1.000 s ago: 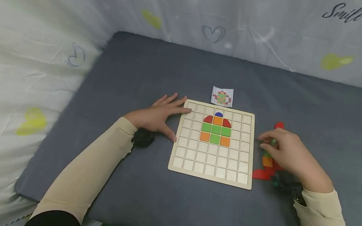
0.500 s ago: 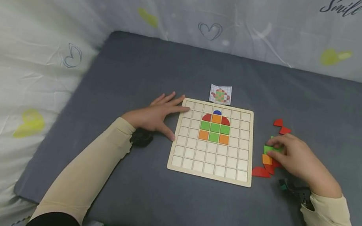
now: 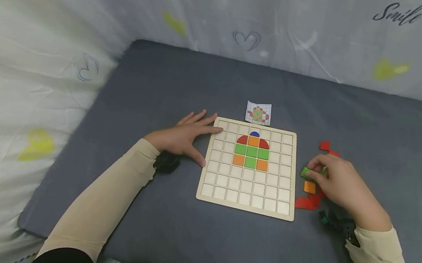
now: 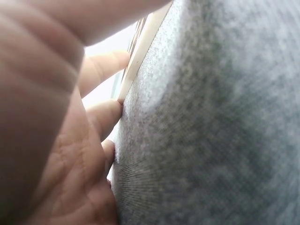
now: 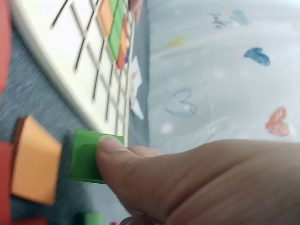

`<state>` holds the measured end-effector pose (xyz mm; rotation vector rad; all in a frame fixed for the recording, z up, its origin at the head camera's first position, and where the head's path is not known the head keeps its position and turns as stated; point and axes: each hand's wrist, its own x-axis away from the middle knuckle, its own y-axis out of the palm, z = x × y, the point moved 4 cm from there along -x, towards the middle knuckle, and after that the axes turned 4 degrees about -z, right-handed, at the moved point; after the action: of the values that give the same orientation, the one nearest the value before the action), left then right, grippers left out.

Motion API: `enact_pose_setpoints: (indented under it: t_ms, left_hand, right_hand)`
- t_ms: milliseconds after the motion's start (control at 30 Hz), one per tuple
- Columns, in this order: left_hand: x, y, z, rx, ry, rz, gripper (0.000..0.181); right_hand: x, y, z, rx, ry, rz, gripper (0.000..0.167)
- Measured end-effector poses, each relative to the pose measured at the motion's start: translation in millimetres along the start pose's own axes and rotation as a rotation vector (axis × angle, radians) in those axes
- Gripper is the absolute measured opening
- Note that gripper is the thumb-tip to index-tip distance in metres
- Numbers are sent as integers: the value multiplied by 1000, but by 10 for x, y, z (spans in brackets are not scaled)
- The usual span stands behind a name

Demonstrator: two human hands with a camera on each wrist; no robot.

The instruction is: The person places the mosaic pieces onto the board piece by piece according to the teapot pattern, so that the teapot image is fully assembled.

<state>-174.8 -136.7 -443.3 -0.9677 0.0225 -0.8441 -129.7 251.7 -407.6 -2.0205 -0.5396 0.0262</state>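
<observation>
My left hand (image 3: 182, 136) rests with spread, straight fingers against the left edge of a wooden grid board (image 3: 220, 193); the thumb and fingertips touch its rim. In the right wrist view, a green square tile (image 5: 86, 157) is pinched between the thumb and fingers of my right hand (image 3: 338, 183), just right of the board. Set in the board's upper middle are a blue half-round tile (image 3: 254, 134), red quarter-round tiles (image 3: 242, 140), and several green (image 3: 252, 152) and orange squares (image 3: 238, 160).
Below the right hand lie an orange square tile (image 3: 309, 187) and several red tiles (image 3: 305, 203); another red piece (image 3: 324, 145) lies beyond it. A small printed pattern card (image 3: 258, 113) lies behind the board. All stand on a grey cloth-covered table (image 3: 162, 221).
My right hand went from beside the board's right edge to the loose tiles, took a green square, and shifted slightly left with it. The left hand has stayed against the board.
</observation>
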Motion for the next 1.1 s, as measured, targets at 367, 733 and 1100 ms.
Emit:
enact_pose_setpoints:
  t_ms: [367,733,1100]
  left_hand:
    - [-8,6,8,-4,9,9,113]
    - [-4,12,4,-12,-3,16,113]
    - [4,1,11,-3,9,20,113]
  right_hand:
    - [-134,48,-355,-32,-126,-34,10]
    - [-342,279,-676,1,-263,-101,10]
    - [-349,357,-721,-37,-254,-137,10]
